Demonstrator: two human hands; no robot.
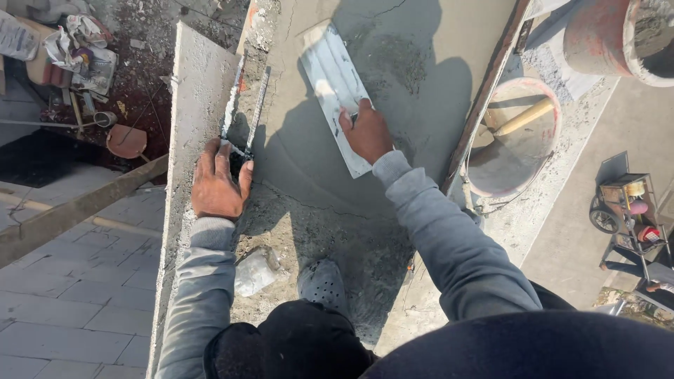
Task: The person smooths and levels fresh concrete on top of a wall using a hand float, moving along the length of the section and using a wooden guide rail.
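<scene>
Wet grey mortar covered the ledge top you were kneeling on, high above a paved yard, smooth near the far end and rough and crumbly closer to your knees.

Your right hand was closed around the handle of a flat steel trowel, fingers curled tight over the grip with the knuckles up, the blade lying face down on the fresh mortar and angled away from you. That blade looked stiff and thin, probably light enough for one hand, and likely slick where wet mix coated it; the handle at the blade's middle was the sensible place to hold it, as you did.

Your left hand rested at the left rim of the ledge, fingers spread loosely and pressed down over the near end of a narrow metal straightedge that ran along that rim. It seemed rigid, and I judged it would slide easily on wet mortar unless pinned. Whether your fingertips hooked over its edge I could not tell.

Near your knee lay a crumpled clear plastic bottle and your grey perforated shoe. To the right, beyond a wooden board, stood a bucket with a wooden handle sticking out.
</scene>
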